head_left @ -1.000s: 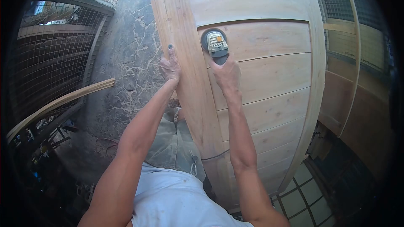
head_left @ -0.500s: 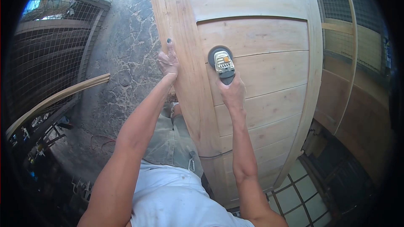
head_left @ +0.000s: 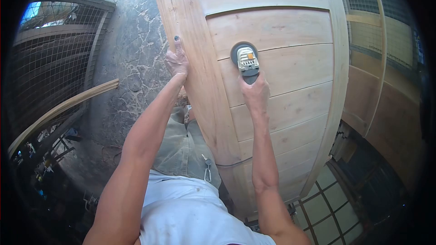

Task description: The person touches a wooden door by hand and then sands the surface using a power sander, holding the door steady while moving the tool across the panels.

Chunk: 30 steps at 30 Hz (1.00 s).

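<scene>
A pale wooden panelled door (head_left: 290, 68) lies in front of me, with a wide plank along its left side and grooved boards in the middle. My left hand (head_left: 176, 62) grips the door's left edge, thumb up along the edge and fingers mostly hidden around it. In my right hand (head_left: 255, 91) is a power sander (head_left: 248, 61) with a round dark pad, a white and grey body and an orange button. The pad rests over a groove between two boards. My right fingers wrap the sander's grey handle end.
A dark cord (head_left: 234, 164) crosses the door's lower left. Wire mesh fencing (head_left: 68, 31) stands at left, near a bent wooden strip (head_left: 68, 109). Cracked concrete (head_left: 129, 63) lies beside the door. A gridded pale panel (head_left: 324, 206) sits at lower right.
The sander has slid a short way to the right across the boards with my right hand. My left hand keeps its hold on the edge. The whole view has shifted slightly.
</scene>
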Each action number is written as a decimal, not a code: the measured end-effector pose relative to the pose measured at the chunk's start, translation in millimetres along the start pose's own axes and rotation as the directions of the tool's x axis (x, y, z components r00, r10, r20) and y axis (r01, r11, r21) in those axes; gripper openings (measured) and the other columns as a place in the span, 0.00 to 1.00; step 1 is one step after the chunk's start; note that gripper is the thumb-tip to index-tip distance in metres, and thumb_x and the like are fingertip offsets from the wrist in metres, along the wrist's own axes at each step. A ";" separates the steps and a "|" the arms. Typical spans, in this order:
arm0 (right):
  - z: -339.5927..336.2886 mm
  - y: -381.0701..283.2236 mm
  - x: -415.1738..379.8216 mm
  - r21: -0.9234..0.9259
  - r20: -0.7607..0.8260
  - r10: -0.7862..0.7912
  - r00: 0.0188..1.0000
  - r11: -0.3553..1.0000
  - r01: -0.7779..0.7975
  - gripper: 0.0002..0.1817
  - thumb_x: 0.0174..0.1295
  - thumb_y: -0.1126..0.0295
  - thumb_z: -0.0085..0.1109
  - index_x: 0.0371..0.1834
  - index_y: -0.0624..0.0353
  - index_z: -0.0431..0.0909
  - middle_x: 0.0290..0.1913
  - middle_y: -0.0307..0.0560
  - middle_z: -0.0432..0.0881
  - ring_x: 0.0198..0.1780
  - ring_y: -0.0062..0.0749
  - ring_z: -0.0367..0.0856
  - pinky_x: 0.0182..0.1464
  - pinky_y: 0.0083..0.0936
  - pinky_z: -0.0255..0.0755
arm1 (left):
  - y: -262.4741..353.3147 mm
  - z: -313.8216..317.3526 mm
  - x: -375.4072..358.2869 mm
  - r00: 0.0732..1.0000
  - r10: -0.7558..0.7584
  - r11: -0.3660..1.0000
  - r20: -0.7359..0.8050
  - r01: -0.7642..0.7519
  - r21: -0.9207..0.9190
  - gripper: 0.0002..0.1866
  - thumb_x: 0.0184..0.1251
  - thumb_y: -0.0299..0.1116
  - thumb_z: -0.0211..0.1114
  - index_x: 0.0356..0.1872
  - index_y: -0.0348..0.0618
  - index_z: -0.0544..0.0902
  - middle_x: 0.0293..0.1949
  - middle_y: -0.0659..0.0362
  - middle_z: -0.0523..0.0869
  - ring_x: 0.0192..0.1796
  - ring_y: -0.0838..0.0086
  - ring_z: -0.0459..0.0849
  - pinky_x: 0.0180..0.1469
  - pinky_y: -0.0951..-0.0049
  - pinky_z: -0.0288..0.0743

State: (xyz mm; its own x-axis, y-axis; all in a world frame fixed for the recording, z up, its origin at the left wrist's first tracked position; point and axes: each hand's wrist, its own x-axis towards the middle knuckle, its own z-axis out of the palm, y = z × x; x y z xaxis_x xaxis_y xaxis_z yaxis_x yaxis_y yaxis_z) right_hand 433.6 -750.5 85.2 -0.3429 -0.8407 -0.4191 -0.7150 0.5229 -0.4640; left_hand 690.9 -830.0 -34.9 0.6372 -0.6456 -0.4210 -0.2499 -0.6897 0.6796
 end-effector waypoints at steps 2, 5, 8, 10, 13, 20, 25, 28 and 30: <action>-0.9 -6.2 0.8 -0.001 0.005 -0.034 0.999 0.999 0.034 0.30 0.66 0.54 0.78 0.61 0.64 0.79 0.47 0.66 0.92 0.50 0.68 0.92 0.51 0.58 0.85 | 4.3 -1.5 -0.3 1.000 -0.015 0.999 0.019 0.016 -0.034 0.54 0.76 0.85 0.53 0.49 0.30 0.92 0.38 0.41 0.96 0.45 0.46 0.97 0.51 0.48 0.85; 1.8 -12.8 -3.1 -0.008 0.043 -0.113 0.993 0.993 0.114 0.30 0.66 0.54 0.78 0.61 0.64 0.79 0.49 0.67 0.92 0.51 0.69 0.92 0.52 0.58 0.85 | 10.2 -5.3 -6.4 0.999 -0.011 0.997 0.047 0.015 -0.075 0.53 0.77 0.83 0.54 0.49 0.30 0.92 0.37 0.42 0.96 0.44 0.48 0.97 0.49 0.49 0.85; 1.5 -6.7 1.0 -0.012 0.064 -0.158 0.985 0.987 0.159 0.31 0.66 0.53 0.78 0.62 0.65 0.79 0.49 0.67 0.92 0.51 0.69 0.92 0.52 0.58 0.85 | 7.8 -5.6 -4.8 1.000 -0.003 0.999 0.022 0.004 -0.049 0.52 0.77 0.83 0.55 0.48 0.31 0.92 0.37 0.42 0.96 0.43 0.49 0.97 0.48 0.49 0.85; -8.5 2.0 11.5 -0.016 0.052 -0.149 0.987 0.989 0.150 0.30 0.66 0.53 0.78 0.61 0.66 0.81 0.48 0.68 0.92 0.51 0.69 0.92 0.52 0.58 0.85 | 7.6 -2.2 -4.7 1.000 0.013 0.997 0.001 -0.013 -0.073 0.52 0.77 0.84 0.55 0.48 0.31 0.92 0.36 0.43 0.96 0.43 0.49 0.97 0.48 0.49 0.85; -28.8 25.9 32.4 -0.040 0.017 -0.023 1.000 0.999 0.024 0.29 0.66 0.51 0.78 0.56 0.67 0.85 0.46 0.69 0.93 0.50 0.69 0.93 0.51 0.58 0.86 | 10.3 -5.0 -5.8 1.000 -0.012 0.998 0.025 0.013 -0.055 0.52 0.77 0.84 0.55 0.49 0.31 0.92 0.37 0.43 0.96 0.44 0.48 0.97 0.49 0.50 0.85; -54.4 45.5 50.6 0.106 -0.061 0.106 0.993 0.989 -0.099 0.28 0.65 0.51 0.77 0.53 0.67 0.87 0.43 0.69 0.93 0.49 0.69 0.94 0.50 0.57 0.87 | 4.2 -2.4 0.5 1.000 -0.017 1.000 -0.012 0.017 0.010 0.53 0.76 0.84 0.55 0.55 0.32 0.93 0.41 0.42 0.97 0.47 0.48 0.97 0.50 0.50 0.85; -24.4 36.5 24.4 -0.009 0.104 -0.201 0.974 0.979 0.203 0.28 0.65 0.51 0.77 0.55 0.65 0.82 0.46 0.68 0.92 0.50 0.70 0.93 0.50 0.56 0.87 | 5.7 -4.0 -2.5 0.999 -0.017 1.000 0.040 0.018 -0.026 0.53 0.77 0.84 0.54 0.57 0.31 0.92 0.42 0.43 0.97 0.47 0.50 0.96 0.51 0.50 0.84; -42.3 44.8 39.9 -0.018 0.090 -0.136 0.987 0.990 0.139 0.28 0.66 0.50 0.76 0.55 0.63 0.79 0.47 0.67 0.91 0.49 0.70 0.93 0.50 0.57 0.87 | 3.0 -3.7 -1.0 1.000 -0.008 1.000 0.018 0.008 0.008 0.54 0.79 0.83 0.53 0.51 0.29 0.94 0.39 0.45 0.97 0.45 0.54 0.96 0.50 0.53 0.85; -52.6 57.2 51.9 -0.041 0.047 -0.118 0.992 0.992 0.120 0.29 0.66 0.50 0.76 0.56 0.64 0.80 0.47 0.67 0.92 0.49 0.70 0.93 0.51 0.58 0.87 | 3.3 -2.9 -1.0 1.000 -0.020 1.000 0.022 0.020 0.011 0.54 0.79 0.83 0.53 0.51 0.29 0.94 0.40 0.45 0.97 0.45 0.54 0.96 0.51 0.53 0.85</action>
State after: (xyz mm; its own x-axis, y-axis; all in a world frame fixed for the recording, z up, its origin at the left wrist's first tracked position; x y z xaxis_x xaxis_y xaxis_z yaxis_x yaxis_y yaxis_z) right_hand 342.9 -771.7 78.0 -0.2270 -0.8889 -0.3979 -0.7756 0.4121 -0.4781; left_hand 691.5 -830.7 -30.4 0.6255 -0.6390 -0.4477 -0.2451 -0.7057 0.6648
